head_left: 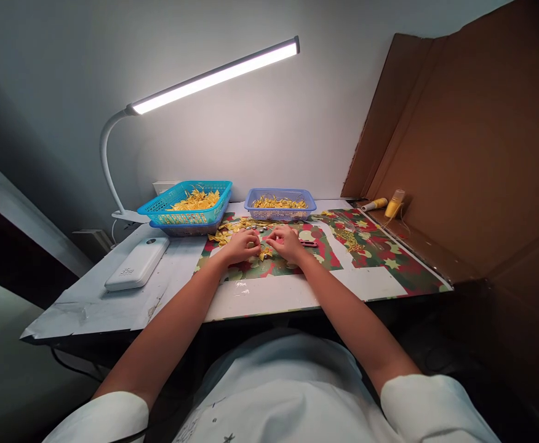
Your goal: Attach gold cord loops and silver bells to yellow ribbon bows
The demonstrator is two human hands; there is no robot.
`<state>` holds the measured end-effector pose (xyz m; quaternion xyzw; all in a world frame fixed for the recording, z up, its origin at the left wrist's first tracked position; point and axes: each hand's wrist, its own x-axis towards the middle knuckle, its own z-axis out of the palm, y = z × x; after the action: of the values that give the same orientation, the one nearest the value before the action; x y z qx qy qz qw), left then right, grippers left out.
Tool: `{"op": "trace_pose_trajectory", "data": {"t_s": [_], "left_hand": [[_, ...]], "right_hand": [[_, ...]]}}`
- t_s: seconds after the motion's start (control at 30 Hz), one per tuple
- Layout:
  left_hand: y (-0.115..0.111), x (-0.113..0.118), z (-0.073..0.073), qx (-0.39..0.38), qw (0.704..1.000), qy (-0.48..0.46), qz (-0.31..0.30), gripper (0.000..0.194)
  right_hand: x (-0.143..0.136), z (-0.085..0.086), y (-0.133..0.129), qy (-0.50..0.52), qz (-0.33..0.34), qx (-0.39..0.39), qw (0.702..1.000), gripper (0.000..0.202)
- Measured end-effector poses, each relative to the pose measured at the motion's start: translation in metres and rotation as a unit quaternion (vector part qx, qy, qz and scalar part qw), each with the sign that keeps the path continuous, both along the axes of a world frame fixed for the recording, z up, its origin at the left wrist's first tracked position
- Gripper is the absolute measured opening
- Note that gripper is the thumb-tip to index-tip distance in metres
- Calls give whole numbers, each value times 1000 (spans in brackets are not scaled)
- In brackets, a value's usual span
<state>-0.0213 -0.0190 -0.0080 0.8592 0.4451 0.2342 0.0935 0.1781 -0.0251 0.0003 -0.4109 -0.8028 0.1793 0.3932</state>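
Over the patterned sheet (325, 249) my left hand (242, 246) and my right hand (286, 243) face each other a short way apart, their fingers closed in pinches. What lies between the fingertips is too small to make out. Just below and between them is a yellow ribbon-like piece (265, 253). More yellow pieces (223, 235) lie behind and left of my left hand. A pink-handled tool (309, 243) rests right of my right hand.
A blue basket (159, 215) and a purple basket (279, 213) of yellow pieces stand behind. A white power bank (138, 264) and lamp (104, 147) are left. At right are golden strands (350, 240), a yellow bottle (394, 205), a glue-like tube (375, 205) and cardboard (472, 135).
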Motion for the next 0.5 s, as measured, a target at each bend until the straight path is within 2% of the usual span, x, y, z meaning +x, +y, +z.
{"op": "trace_pose_trajectory", "data": {"t_s": [0.33,0.5], "left_hand": [[-3,3,3,9,1000,4,-28,24],[-4,3,4,-1,999,-32,-25,16]], "right_hand": [[0,-2,2,-11,-11,15,1000,13],[0,-3,2,-23,-11,7,1000,14]]}}
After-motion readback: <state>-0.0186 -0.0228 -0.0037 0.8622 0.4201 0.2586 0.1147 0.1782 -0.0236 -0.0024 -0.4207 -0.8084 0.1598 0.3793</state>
